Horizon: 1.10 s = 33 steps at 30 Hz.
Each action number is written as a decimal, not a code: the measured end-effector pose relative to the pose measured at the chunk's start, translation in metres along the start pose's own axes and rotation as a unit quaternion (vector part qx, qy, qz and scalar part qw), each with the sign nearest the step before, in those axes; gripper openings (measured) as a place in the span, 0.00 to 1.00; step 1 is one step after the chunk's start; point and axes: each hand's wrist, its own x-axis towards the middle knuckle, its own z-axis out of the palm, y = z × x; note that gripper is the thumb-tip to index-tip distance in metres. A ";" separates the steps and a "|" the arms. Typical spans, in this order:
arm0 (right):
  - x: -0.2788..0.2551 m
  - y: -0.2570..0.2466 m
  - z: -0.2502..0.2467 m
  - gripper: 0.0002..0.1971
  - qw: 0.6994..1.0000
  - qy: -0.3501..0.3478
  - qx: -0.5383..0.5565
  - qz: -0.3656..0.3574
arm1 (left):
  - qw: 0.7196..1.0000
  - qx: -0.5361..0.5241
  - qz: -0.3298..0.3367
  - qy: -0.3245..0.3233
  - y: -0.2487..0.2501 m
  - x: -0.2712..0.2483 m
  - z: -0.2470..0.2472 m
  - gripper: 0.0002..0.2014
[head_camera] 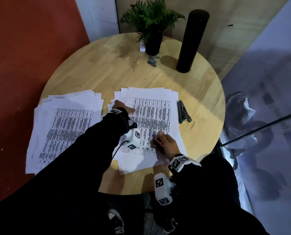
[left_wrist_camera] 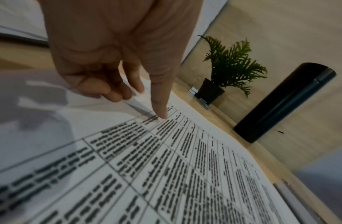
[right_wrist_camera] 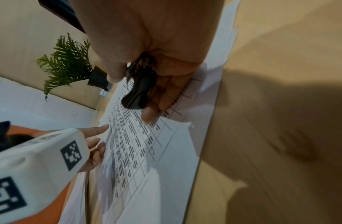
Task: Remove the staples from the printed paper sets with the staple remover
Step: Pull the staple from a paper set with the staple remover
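Two spread stacks of printed paper lie on a round wooden table (head_camera: 93,68). The left stack (head_camera: 65,126) is untouched. My left hand (head_camera: 124,107) rests on the upper left part of the right paper set (head_camera: 151,112), one straight finger (left_wrist_camera: 162,109) pressing on the top sheet and the other fingertips at a slightly raised sheet edge. My right hand (head_camera: 160,139) sits on the lower part of the same set and grips the black staple remover (right_wrist_camera: 137,94), with its fingertips touching the printed sheet (right_wrist_camera: 147,151). No staple is visible.
A green and silver stapler (head_camera: 184,111) lies right of the paper set. At the back stand a potted plant (head_camera: 151,31), a tall black cylinder (head_camera: 192,41) and a small white box (head_camera: 142,47), with grey staple strips (head_camera: 152,61) beside them.
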 end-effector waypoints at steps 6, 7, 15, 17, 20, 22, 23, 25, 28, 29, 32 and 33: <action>0.000 0.000 0.000 0.11 1.000 0.002 0.001 0.002 | 0.999 -0.023 0.018 -0.026 0.005 0.001 -0.003 0.37; 0.001 0.001 0.000 0.12 1.000 0.003 0.009 0.003 | 1.000 -0.008 0.011 -0.028 0.006 -0.001 -0.004 0.35; 0.008 0.007 -0.004 0.11 1.000 -0.002 0.029 -0.001 | 0.999 0.030 0.020 -0.019 0.005 -0.002 -0.010 0.26; 0.008 0.006 -0.003 0.11 1.000 -0.006 0.026 0.002 | 0.999 0.014 0.051 -0.011 -0.002 0.001 -0.007 0.29; 0.005 0.003 -0.005 0.12 1.000 -0.019 0.004 0.004 | 0.995 -0.061 0.076 0.014 -0.015 0.003 -0.005 0.17; 0.002 -0.004 -0.006 0.10 0.999 -0.030 -0.033 -0.001 | 0.987 -0.115 0.105 0.049 -0.022 0.000 -0.006 0.10; 0.001 -0.010 -0.007 0.07 0.998 -0.033 -0.053 -0.010 | 0.981 -0.136 0.125 0.062 -0.026 -0.003 -0.008 0.11; 0.001 -0.025 -0.009 0.05 0.996 -0.027 -0.077 -0.030 | 0.962 -0.208 0.158 0.076 -0.032 -0.009 -0.014 0.10; 0.003 -0.055 -0.008 0.06 0.989 -0.035 -0.125 -0.065 | 0.924 -0.316 0.191 0.103 -0.034 -0.029 -0.031 0.10; 0.004 -0.066 -0.005 0.06 0.983 -0.038 -0.159 -0.080 | 0.910 -0.346 0.206 0.096 -0.033 -0.036 -0.037 0.09; 0.000 -0.104 0.010 0.08 0.967 -0.037 -0.198 -0.156 | 0.879 -0.394 0.260 0.062 -0.025 -0.061 -0.063 0.10; -0.002 -0.119 0.018 0.10 0.963 -0.042 -0.195 -0.181 | 0.873 -0.398 0.277 0.054 -0.022 -0.070 -0.073 0.10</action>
